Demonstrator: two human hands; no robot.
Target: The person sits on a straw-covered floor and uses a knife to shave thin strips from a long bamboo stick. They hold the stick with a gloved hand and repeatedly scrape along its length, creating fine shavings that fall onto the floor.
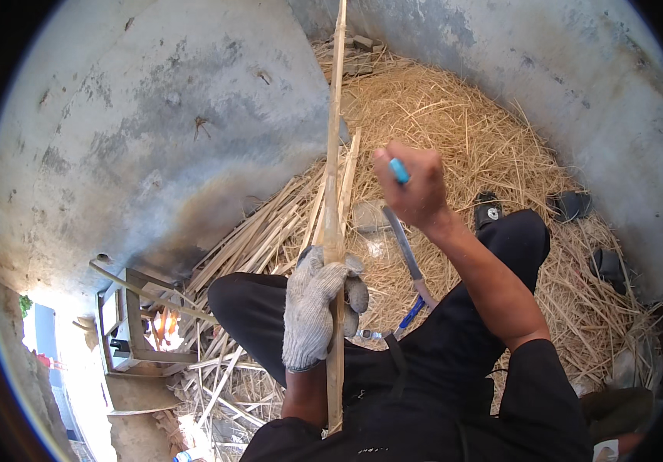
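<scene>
My left hand [317, 308], in a grey knitted glove, is closed around a long pale bamboo strip [333, 181]. The strip stands lengthwise in front of me, its near end against my dark clothing and its far end past the top of the view. To the right of the strip, apart from it, my bare right hand [414, 183] is raised in a fist. A light-blue handle end [399, 171] pokes out of that fist; the rest of the object is hidden. Below the right hand, a long curved blade [402, 245] with a blue handle [411, 314] rests beside my right leg.
Thin shavings [447, 108] cover the floor ahead and to the right. Split bamboo strips [250, 231] lie in a heap on the left. A metal-framed box [146, 331] stands at far left. Curved grey walls [154, 115] enclose the space. Dark footwear [570, 205] lies at right.
</scene>
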